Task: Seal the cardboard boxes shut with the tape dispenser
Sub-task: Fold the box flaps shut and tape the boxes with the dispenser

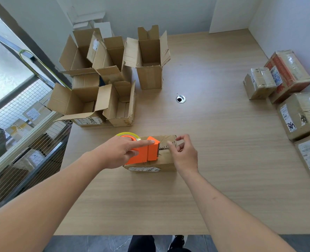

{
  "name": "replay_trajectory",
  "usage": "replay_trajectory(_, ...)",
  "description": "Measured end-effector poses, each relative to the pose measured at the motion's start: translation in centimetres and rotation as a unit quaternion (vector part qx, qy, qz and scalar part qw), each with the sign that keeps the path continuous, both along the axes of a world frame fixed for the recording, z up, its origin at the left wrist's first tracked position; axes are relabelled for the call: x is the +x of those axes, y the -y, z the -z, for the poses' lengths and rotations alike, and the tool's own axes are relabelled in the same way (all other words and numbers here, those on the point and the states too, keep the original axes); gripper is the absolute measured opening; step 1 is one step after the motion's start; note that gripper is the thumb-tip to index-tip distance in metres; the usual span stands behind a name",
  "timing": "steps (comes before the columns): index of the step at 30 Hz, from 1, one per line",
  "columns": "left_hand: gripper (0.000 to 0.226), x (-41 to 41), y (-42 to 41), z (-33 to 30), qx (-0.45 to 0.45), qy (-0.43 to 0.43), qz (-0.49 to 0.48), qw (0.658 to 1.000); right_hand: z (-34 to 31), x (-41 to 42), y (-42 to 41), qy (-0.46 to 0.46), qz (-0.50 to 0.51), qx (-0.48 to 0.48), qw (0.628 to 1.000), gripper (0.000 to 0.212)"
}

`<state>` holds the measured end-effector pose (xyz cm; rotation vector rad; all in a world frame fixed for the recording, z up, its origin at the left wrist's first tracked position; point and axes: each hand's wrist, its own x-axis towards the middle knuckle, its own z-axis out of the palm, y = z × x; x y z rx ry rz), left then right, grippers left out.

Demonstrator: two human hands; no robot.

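Note:
A small closed cardboard box lies near the middle of the wooden table. On top of it sits an orange tape dispenser with a roll of clear tape. My left hand grips the dispenser, its index finger stretched along the top. My right hand is just right of the dispenser's blade over the box, thumb and fingers pinching the clear tape end.
Several open empty cardboard boxes stand at the table's back left. Several taped boxes line the right edge. A round cable hole sits mid-table. A wire-mesh rail runs along the left.

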<state>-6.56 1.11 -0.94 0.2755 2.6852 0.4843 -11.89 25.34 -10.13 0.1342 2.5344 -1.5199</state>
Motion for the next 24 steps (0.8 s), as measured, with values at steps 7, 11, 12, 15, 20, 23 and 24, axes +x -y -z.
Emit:
replay_trajectory(7, 0.065, 0.3, -0.6, -0.1, -0.046, -0.022, 0.010, 0.999, 0.2, 0.2, 1.8, 0.046, -0.041, 0.099, 0.993, 0.027)
replay_trajectory(11, 0.064, 0.4, -0.9, -0.3, -0.072, -0.018, 0.024, 0.997, 0.0, 0.2, 1.8, 0.065, -0.042, 0.105, 0.991, 0.027)
replay_trajectory(12, 0.063, 0.5, -0.7, -0.5, -0.071, -0.012, 0.024, 0.997, 0.0, 0.3, 1.7, 0.065, -0.041, 0.105, 0.992, 0.026)
replay_trajectory(15, 0.064, 0.9, 0.2, -1.4, -0.059, 0.000, 0.018, 0.998, 0.0, 0.6, 1.3, 0.073, -0.039, 0.092, 0.992, 0.025)
replay_trajectory(20, 0.067, 2.7, 4.3, -2.4, -0.064, 0.041, -0.020, 0.997, -0.2, 0.7, 1.3, 0.079, -0.040, 0.104, 0.991, 0.022)
replay_trajectory(23, 0.067, 4.6, 8.5, -2.3, -0.056, 0.085, -0.062, 0.993, -0.3, 0.8, 1.6, 0.083, -0.028, 0.106, 0.990, 0.020)
replay_trajectory(24, 0.066, 5.1, 9.4, -2.2, -0.044, 0.094, -0.075, 0.992, -0.2, 0.9, 1.8, 0.083, -0.022, 0.110, 0.990, 0.020)
